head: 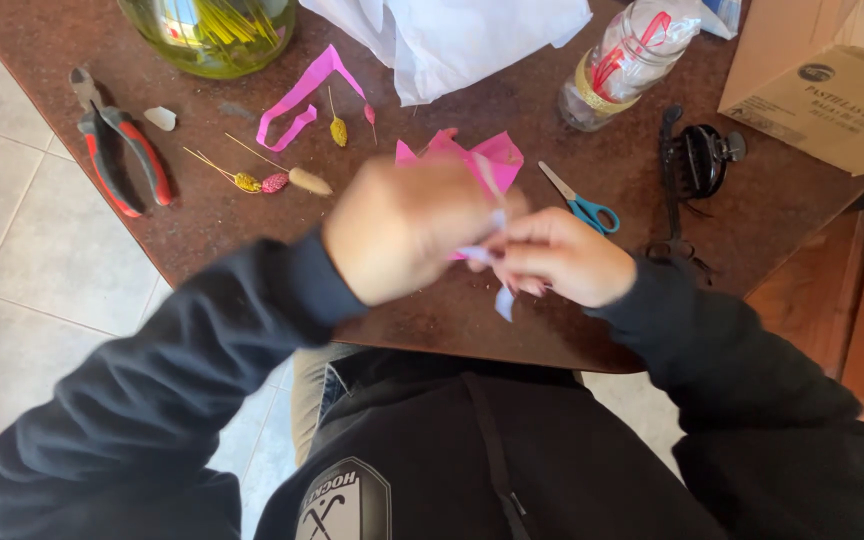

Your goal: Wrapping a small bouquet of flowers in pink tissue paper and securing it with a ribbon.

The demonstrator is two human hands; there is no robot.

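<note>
Dead centre of the frame, left hand (407,232) and right hand (560,256) both pinch a pale paper strip (503,300), pink paper (472,158) just behind.

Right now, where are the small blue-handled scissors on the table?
In the head view, the blue-handled scissors lie on the brown table just beyond the right hand, between the pink paper and the black clip tool.
</note>
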